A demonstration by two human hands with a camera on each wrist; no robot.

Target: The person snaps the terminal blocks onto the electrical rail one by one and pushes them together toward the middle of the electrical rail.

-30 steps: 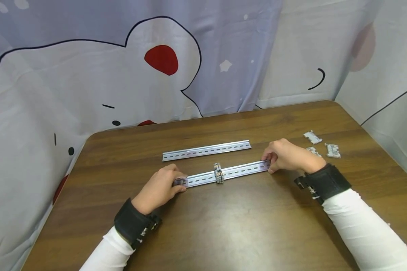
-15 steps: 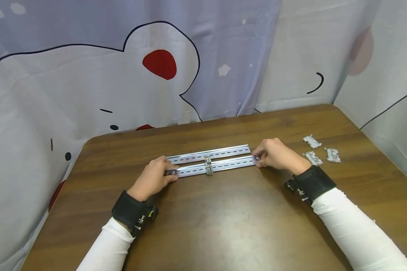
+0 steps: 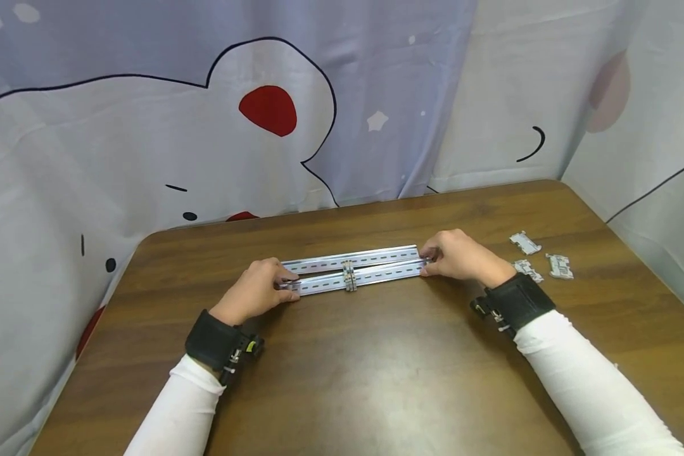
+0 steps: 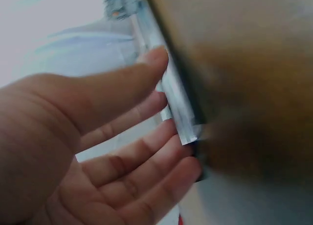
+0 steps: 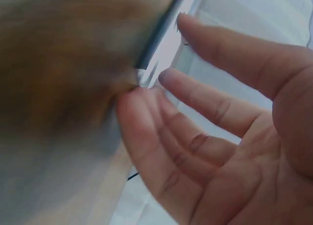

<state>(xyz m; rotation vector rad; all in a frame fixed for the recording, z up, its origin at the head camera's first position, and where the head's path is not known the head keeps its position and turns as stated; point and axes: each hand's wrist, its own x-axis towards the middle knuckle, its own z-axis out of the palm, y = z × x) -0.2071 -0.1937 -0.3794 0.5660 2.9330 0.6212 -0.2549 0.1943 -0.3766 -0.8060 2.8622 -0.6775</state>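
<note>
A slotted metal DIN rail [image 3: 384, 273] lies across the table, with a narrow stack of terminal blocks [image 3: 349, 277] clipped near its middle. My left hand [image 3: 255, 291] pinches its left end, thumb on the near edge and fingers at the far one. At the opposite end, my right hand [image 3: 458, 256] grips the rail the same way. In the left wrist view the thumb rests along the rail edge [image 4: 178, 102]; the right wrist view shows the fingertips at the rail end [image 5: 164, 51]. Just behind is a second DIN rail [image 3: 370, 256], nearly parallel, its left end partly hidden by my left hand.
Three loose, pale terminal blocks lie at the right: one farther back [image 3: 525, 242], one to the right [image 3: 559, 266], and one beside my right wrist [image 3: 527, 271]. The wooden table [image 3: 342, 380] ends at a printed curtain [image 3: 165, 139] behind.
Both hands have moved the near rail away from me and a little to the left, closing most of the gap to the rail behind. The loose blocks have stayed in place.
</note>
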